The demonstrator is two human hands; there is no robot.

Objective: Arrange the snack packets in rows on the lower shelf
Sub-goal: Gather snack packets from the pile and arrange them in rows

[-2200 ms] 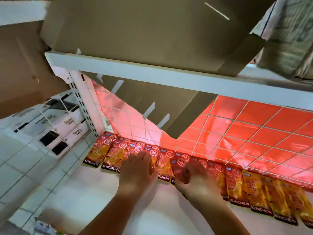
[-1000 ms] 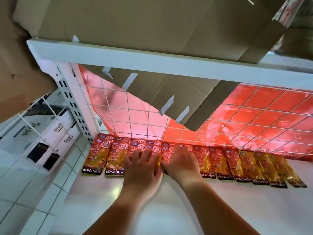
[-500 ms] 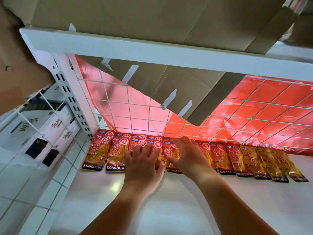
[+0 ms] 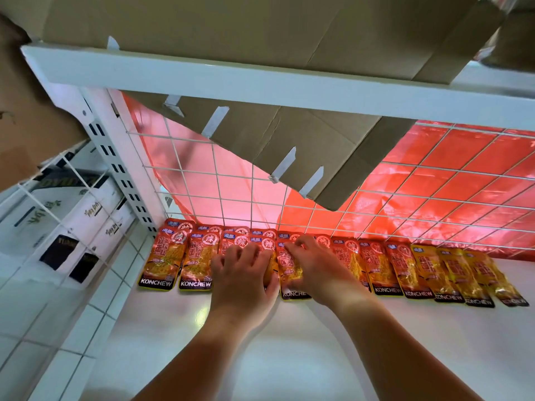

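A row of red and orange "KONCHEW" snack packets [image 4: 162,264] lies flat along the back of the white lower shelf [image 4: 289,348], against the wire grid; a second layer peeks out behind them at the left. The packets at the right end [image 4: 451,273] look more yellow. My left hand [image 4: 240,276] rests palm down on the packets left of the middle, fingers bent over them. My right hand [image 4: 318,270] is beside it, fingers at the top edge and thumb at the lower edge of one packet [image 4: 289,266], pinching it.
A white wire grid [image 4: 231,195] with red plastic behind it closes the back. A flattened cardboard sheet [image 4: 289,149] hangs down under the upper shelf edge [image 4: 260,85]. A slotted white upright [image 4: 121,172] and white boxes [image 4: 72,221] stand at the left.
The view has drawn closer. My right hand has shifted slightly left onto the middle packet and closed on it. My left hand has stayed on the packets beside it.
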